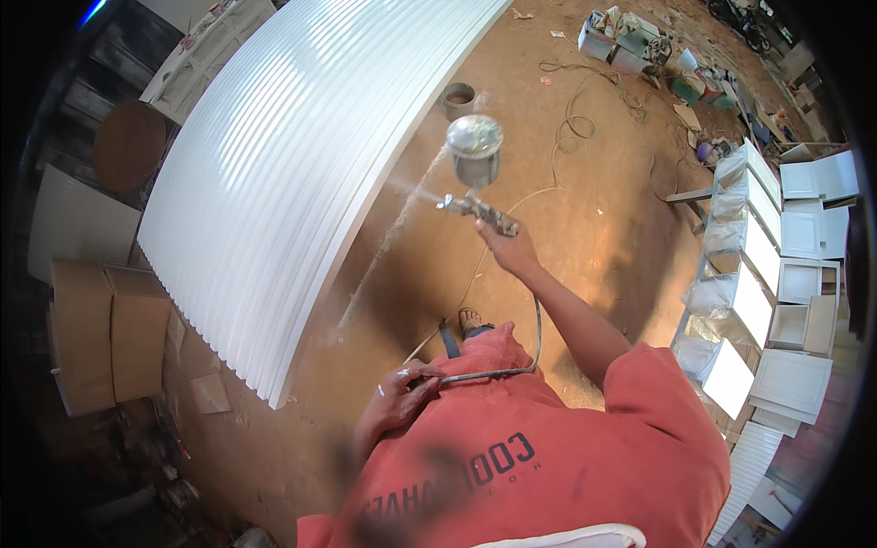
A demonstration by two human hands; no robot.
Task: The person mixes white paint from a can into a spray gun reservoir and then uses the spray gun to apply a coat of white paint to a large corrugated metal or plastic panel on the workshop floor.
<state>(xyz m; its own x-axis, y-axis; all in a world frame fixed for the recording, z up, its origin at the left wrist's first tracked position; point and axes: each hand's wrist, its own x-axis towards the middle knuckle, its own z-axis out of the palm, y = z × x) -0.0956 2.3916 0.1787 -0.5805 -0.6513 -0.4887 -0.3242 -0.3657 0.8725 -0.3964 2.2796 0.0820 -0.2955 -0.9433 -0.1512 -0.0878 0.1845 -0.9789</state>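
My right hand [508, 245] is closed round the handle of a metal spray gun [475, 208], which has a round silver paint cup [476, 151] on top. A pale mist leaves its nozzle toward the large white ribbed panel [265, 183] on the left, with a gap between gun and panel. The air hose [489, 374] runs from below the right hand across my front. My left hand [410, 387], marked with white paint, is closed round that hose at my waist.
An open can [458, 100] stands on the brown floor by the panel's far edge. A loose hose [568, 128] curls across the floor. White drawers and panels [751, 274] line the right side. Cardboard boxes [110, 333] stand at left, and paint-stained containers [626, 41] at the far right.
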